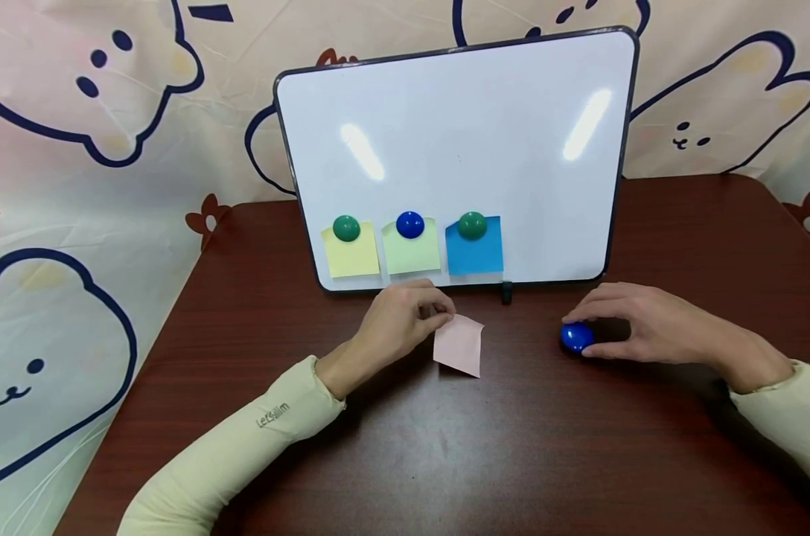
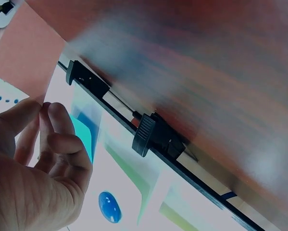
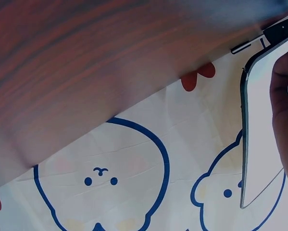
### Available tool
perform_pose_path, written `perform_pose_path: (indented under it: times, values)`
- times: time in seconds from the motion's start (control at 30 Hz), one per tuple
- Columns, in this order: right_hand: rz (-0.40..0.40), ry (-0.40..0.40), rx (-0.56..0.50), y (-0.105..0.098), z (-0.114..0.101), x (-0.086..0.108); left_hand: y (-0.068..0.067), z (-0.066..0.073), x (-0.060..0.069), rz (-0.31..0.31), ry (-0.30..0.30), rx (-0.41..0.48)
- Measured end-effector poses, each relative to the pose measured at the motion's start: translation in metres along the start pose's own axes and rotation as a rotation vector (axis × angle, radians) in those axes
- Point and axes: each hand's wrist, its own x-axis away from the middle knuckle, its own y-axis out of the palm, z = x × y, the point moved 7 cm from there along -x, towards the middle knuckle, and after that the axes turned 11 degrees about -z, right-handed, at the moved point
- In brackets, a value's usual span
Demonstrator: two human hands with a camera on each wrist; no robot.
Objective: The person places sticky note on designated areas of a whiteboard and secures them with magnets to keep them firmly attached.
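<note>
My left hand (image 1: 401, 316) pinches a pink sticky note (image 1: 460, 345) by its upper left corner, above the table in front of the whiteboard. The same pink note (image 2: 31, 50) hangs from the fingertips in the left wrist view. On the right, the thumb and fingers of my right hand (image 1: 659, 327) grip a round blue magnet (image 1: 576, 337) at table height. Only part of my right hand (image 3: 284, 96) shows at the edge of the right wrist view, and the magnet is out of sight there.
A whiteboard (image 1: 458, 149) stands at the back. Along its lower edge are yellow (image 1: 353, 257), light green (image 1: 412, 253) and blue (image 1: 475, 253) sticky notes, each under a round magnet. Black stand clips (image 2: 156, 137) hold its bottom edge. The brown table (image 1: 405, 461) extends around it.
</note>
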Motion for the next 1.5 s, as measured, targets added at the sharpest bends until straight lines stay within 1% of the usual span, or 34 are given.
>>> perform_pose_path:
  times: [0.17,0.57,0.77,0.93,1.27,1.5]
  values:
    - [-0.001,0.006,0.004,0.000,0.000,0.000,0.000,-0.001,0.000,-0.015,-0.008,0.000]
    - [-0.001,-0.006,0.011,0.001,0.000,0.000,0.002,-0.001,-0.002,-0.013,-0.013,0.038]
    - [0.001,-0.022,0.013,0.001,-0.002,0.000,0.001,0.002,-0.006,-0.002,0.009,0.036]
    - [0.006,-0.018,0.022,0.001,-0.002,0.000,0.000,0.003,-0.007,0.000,0.028,0.031]
    - [0.004,-0.006,0.022,0.001,-0.002,0.000,0.000,0.002,-0.009,0.008,0.030,0.049]
    - [0.003,0.006,0.013,0.001,-0.002,0.000,-0.001,0.003,-0.011,0.007,0.038,0.083]
